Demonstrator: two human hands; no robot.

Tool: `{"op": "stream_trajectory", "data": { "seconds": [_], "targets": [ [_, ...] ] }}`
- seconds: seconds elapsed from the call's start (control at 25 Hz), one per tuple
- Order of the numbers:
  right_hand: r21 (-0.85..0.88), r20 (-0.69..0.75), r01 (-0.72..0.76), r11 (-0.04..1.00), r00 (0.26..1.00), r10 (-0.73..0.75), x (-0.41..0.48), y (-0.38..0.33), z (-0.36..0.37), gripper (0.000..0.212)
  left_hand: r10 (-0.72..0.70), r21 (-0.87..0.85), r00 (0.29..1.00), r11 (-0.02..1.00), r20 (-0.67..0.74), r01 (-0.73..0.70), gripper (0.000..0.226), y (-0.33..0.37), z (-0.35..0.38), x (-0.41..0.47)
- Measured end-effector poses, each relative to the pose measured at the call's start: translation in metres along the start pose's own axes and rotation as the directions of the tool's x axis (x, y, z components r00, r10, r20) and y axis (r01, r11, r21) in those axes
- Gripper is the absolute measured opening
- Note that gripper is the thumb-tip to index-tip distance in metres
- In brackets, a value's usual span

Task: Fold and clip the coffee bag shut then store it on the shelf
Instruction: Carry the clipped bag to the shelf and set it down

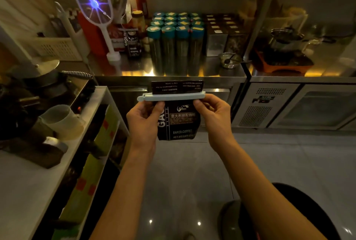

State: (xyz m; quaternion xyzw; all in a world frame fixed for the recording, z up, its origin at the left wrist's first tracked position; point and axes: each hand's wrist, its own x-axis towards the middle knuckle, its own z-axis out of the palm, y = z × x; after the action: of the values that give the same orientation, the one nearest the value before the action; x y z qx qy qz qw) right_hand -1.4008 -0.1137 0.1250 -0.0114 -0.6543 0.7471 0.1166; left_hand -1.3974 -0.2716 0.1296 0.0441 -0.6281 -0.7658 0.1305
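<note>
the black printed foil coffee bag is hanging upright between both hands, in front of the steel shelf. the left hand and right hand are pinching its upper sides, fingers curled closed. a long pale blue plastic clip is clamping across the folded top. the left thumb is hiding part of "gao…"; "baked.coffee" is reading clearly.

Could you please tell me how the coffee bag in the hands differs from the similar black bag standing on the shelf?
The held bag is up in the air, gripped by the left hand and right hand; the shelf bag stands untouched. The held bag has a pale clip across its folded top; no clip shows on the shelf bag. Both are black with white GAO lettering.
</note>
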Motion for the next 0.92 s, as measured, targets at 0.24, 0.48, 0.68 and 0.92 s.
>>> {"op": "stream_trajectory", "data": {
  "seconds": [0.24, 0.48, 0.68, 0.92],
  "targets": [
    [0.015, 0.05, -0.015, 1.0, 0.999, 0.014, 0.107, 0.024, 0.015, 0.014, 0.028, 0.054, 0.999, 0.998, -0.047, -0.026, 0.015, -0.022, 0.025, 0.101],
    [-0.01, 0.058, -0.021, 1.0, 0.998, 0.022, 0.238, 0.057, 0.066, 0.014, 0.001, 0.002, 0.998, 1.0, -0.068, -0.001, 0.015, -0.054, 0.026, 0.248],
    [-0.03, 0.049, -0.006, 1.0, 0.999, 0.007, 0.324, 0.073, 0.103, 0.014, 0.012, -0.016, 0.999, 1.0, -0.047, -0.013, 0.015, -0.064, 0.026, 0.344],
    [-0.059, 0.052, -0.037, 0.998, 0.998, 0.04, 0.433, 0.105, 0.147, 0.014, -0.004, 0.038, 0.998, 0.999, -0.057, 0.007, 0.016, -0.092, 0.026, 0.466]
  ]
}}
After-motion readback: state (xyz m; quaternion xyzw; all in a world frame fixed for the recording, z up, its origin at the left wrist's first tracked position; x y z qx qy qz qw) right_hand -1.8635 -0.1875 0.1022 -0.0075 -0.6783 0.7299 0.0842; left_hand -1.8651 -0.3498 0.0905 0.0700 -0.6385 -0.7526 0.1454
